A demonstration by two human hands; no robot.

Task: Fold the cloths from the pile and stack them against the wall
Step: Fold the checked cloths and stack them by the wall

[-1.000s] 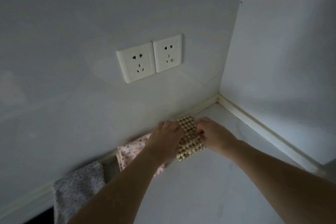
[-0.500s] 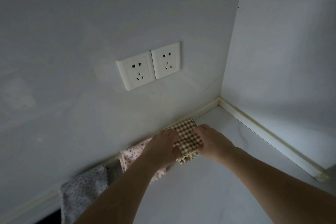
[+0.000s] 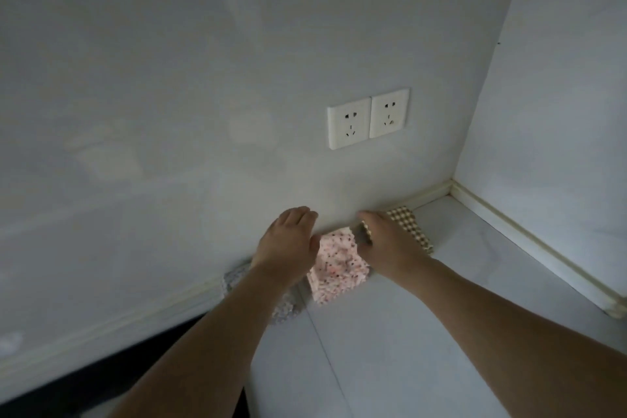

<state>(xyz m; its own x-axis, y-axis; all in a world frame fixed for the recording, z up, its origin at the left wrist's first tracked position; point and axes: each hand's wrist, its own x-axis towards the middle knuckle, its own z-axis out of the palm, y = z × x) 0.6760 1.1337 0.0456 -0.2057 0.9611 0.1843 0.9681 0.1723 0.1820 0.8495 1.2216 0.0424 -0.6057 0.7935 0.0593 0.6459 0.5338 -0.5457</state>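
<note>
Along the wall base, lower middle: grey cloth mostly hidden under the left hand, fingers relaxed, holding nothing. Pink cloth folded; right hand lies on checked cloth, fingers unclear. Pile's not visible, so remaining work unknown.

Checked cloth: brown and cream small squares. Speckled cloth: pale pink ground, scattered dark and red dots. Third cloth, mostly hidden behind the forearm: grey, faintly dotted. Wall: plain off-white, with paler patches. Double socket plate: white with dark pin holes. Counter surface: pale grey-white. Edge trim: cream.
</note>
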